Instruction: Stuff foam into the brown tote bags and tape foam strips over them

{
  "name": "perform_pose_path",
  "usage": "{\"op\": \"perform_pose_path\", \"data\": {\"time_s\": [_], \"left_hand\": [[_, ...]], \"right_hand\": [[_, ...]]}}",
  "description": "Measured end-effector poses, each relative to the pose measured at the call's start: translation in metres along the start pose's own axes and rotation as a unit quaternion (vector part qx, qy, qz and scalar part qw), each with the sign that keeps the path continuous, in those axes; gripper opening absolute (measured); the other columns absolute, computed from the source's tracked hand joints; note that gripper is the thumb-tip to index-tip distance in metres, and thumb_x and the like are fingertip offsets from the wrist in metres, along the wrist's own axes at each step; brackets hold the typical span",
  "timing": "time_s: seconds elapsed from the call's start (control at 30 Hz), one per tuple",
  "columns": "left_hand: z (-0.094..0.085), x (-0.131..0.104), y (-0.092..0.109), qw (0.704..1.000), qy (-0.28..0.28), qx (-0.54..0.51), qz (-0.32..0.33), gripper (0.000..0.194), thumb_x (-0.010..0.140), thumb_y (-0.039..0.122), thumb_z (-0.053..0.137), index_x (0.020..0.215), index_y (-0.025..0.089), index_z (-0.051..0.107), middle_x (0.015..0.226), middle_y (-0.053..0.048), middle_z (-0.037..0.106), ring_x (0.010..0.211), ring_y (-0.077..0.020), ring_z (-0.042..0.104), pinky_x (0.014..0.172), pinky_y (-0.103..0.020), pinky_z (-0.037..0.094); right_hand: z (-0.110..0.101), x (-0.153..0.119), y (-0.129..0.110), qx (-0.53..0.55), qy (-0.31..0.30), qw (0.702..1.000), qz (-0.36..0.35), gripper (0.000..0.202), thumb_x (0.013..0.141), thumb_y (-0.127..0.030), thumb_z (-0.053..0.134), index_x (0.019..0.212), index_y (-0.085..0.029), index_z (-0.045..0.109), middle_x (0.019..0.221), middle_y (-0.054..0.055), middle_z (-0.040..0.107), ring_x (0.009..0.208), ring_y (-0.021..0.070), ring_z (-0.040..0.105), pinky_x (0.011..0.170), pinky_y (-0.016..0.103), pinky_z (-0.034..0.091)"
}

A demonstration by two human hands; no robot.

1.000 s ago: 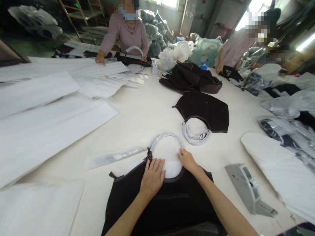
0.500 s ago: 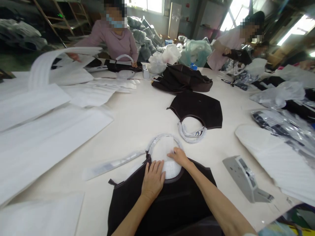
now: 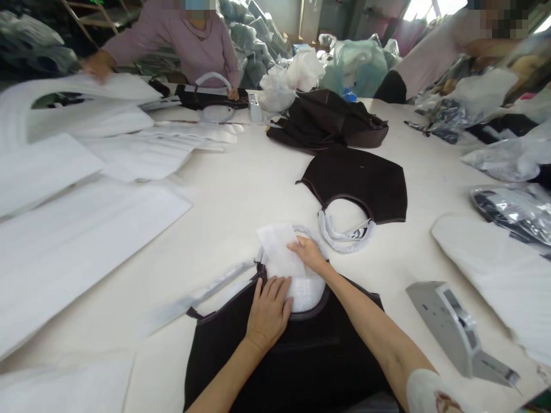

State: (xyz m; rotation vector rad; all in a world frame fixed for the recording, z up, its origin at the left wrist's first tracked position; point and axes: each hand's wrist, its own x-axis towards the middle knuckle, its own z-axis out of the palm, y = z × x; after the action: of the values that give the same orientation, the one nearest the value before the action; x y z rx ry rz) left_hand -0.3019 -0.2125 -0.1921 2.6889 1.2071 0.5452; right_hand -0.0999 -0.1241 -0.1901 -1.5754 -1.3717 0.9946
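A dark brown handbag (image 3: 301,367) lies flat on the white table before me, its wrapped handle (image 3: 307,230) arching away from me. My left hand (image 3: 270,307) rests with spread fingers on the bag's upper edge, left of the handle opening. Between thumb and fingers, my right hand (image 3: 309,254) pinches a thin white foam sheet (image 3: 279,249) that stands up across the handle. White padding (image 3: 306,295) shows in the bag's mouth. A plastic-wrapped strap (image 3: 202,295) trails off to the left from the bag's side.
Beyond lies a second dark bag (image 3: 359,180), with a heap of dark bags (image 3: 331,123) behind it. A grey tape dispenser (image 3: 451,327) stands at right. White foam sheets (image 3: 94,246) cover the left side. Two co-workers (image 3: 185,40) stand across the table.
My right hand has lifted the white foam sheet up over the handle, tilting it leftward. My left hand has stayed on the bag. The view has dipped slightly; one co-worker's hand has moved left.
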Motion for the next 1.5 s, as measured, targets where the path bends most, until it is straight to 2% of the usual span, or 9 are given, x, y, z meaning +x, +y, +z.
{"op": "perform_pose_path", "data": {"time_s": [0.27, 0.57, 0.7, 0.83, 0.97, 1.13, 1.23, 1.33, 1.5], "left_hand": [[-0.005, 0.007, -0.004, 1.0, -0.015, -0.008, -0.006, 0.043, 0.1, 0.033, 0.042, 0.139, 0.021, 0.056, 0.132, -0.01, 0.064, 0.128, -0.0281, 0.054, 0.12, -0.055, 0.028], [-0.004, 0.015, -0.007, 1.0, -0.019, -0.004, -0.004, 0.043, 0.101, 0.032, 0.042, 0.14, 0.019, 0.054, 0.135, -0.01, 0.063, 0.13, -0.0296, 0.052, 0.119, -0.057, 0.027], [-0.003, 0.015, -0.007, 1.0, -0.016, -0.009, -0.014, 0.044, 0.099, 0.031, 0.045, 0.14, 0.019, 0.055, 0.135, -0.011, 0.063, 0.13, -0.0294, 0.052, 0.12, -0.056, 0.028], [-0.001, 0.017, -0.008, 1.0, -0.008, -0.018, -0.018, 0.043, 0.098, 0.031, 0.046, 0.137, 0.016, 0.056, 0.133, -0.013, 0.063, 0.129, -0.0298, 0.053, 0.119, -0.056, 0.029], [0.002, 0.017, -0.009, 0.999, 0.012, -0.028, -0.016, 0.04, 0.097, 0.031, 0.048, 0.129, 0.01, 0.059, 0.13, -0.017, 0.063, 0.127, -0.0303, 0.054, 0.119, -0.056, 0.03], [0.008, 0.017, -0.009, 1.0, 0.006, -0.022, -0.019, 0.032, 0.096, 0.029, 0.047, 0.118, 0.013, 0.064, 0.123, -0.016, 0.063, 0.122, -0.0305, 0.054, 0.118, -0.055, 0.03], [0.008, 0.018, -0.009, 0.999, -0.016, -0.025, -0.031, 0.032, 0.096, 0.021, 0.041, 0.114, 0.016, 0.066, 0.115, -0.014, 0.063, 0.115, -0.029, 0.054, 0.114, -0.053, 0.033], [0.005, 0.019, -0.007, 0.998, -0.034, -0.036, -0.04, 0.029, 0.096, 0.018, 0.04, 0.101, 0.017, 0.068, 0.105, -0.013, 0.061, 0.107, -0.0286, 0.054, 0.105, -0.051, 0.038], [0.002, 0.023, -0.002, 0.996, -0.051, -0.045, -0.054, 0.028, 0.096, 0.016, 0.04, 0.096, 0.016, 0.067, 0.104, -0.014, 0.059, 0.104, -0.0291, 0.052, 0.098, -0.049, 0.04]], "right_hand": [[0.003, 0.016, 0.0, 0.119, 0.029, 0.992, 0.01, 0.03, 0.078, -0.049, 0.058, 0.08, -0.019, 0.062, 0.071, -0.002, 0.056, 0.068, 0.0143, 0.047, 0.065, 0.027, 0.042], [-0.027, 0.118, -0.04, 0.162, 0.092, 0.982, 0.009, 0.016, 0.077, -0.034, 0.061, 0.076, -0.019, 0.056, 0.065, -0.007, 0.049, 0.058, 0.0098, 0.041, 0.056, 0.024, 0.036], [-0.03, 0.153, -0.063, 0.161, 0.055, 0.985, 0.005, 0.015, 0.078, -0.026, 0.065, 0.071, -0.018, 0.056, 0.062, -0.006, 0.05, 0.057, 0.0096, 0.043, 0.056, 0.024, 0.039], [-0.037, 0.149, -0.091, 0.182, -0.008, 0.983, -0.005, 0.028, 0.076, -0.04, 0.074, 0.077, -0.016, 0.06, 0.067, -0.004, 0.059, 0.059, 0.011, 0.054, 0.058, 0.025, 0.047], [-0.067, 0.081, -0.135, 0.191, -0.077, 0.977, -0.053, 0.038, 0.08, -0.049, 0.073, 0.093, -0.014, 0.066, 0.078, 0.001, 0.07, 0.068, 0.0136, 0.064, 0.064, 0.029, 0.055], [-0.092, -0.096, -0.158, 0.04, -0.056, 0.992, -0.106, 0.023, 0.093, -0.037, 0.063, 0.107, -0.02, 0.07, 0.1, 0.004, 0.076, 0.095, 0.0188, 0.071, 0.088, 0.034, 0.058], [-0.077, -0.21, -0.126, -0.046, -0.14, 0.965, -0.217, 0.037, 0.098, -0.044, 0.05, 0.124, -0.021, 0.063, 0.123, 0.011, 0.071, 0.118, 0.0253, 0.065, 0.107, 0.048, 0.049], [-0.048, -0.287, -0.07, -0.191, -0.113, 0.954, -0.203, 0.044, 0.097, -0.039, 0.044, 0.136, -0.022, 0.055, 0.139, 0.014, 0.062, 0.136, 0.0263, 0.052, 0.116, 0.053, 0.038], [-0.004, -0.316, 0.012, -0.406, -0.043, 0.89, -0.202, 0.067, 0.085, -0.006, 0.036, 0.151, -0.021, 0.042, 0.145, 0.012, 0.057, 0.142, 0.022, 0.044, 0.119, 0.05, 0.032]]}}
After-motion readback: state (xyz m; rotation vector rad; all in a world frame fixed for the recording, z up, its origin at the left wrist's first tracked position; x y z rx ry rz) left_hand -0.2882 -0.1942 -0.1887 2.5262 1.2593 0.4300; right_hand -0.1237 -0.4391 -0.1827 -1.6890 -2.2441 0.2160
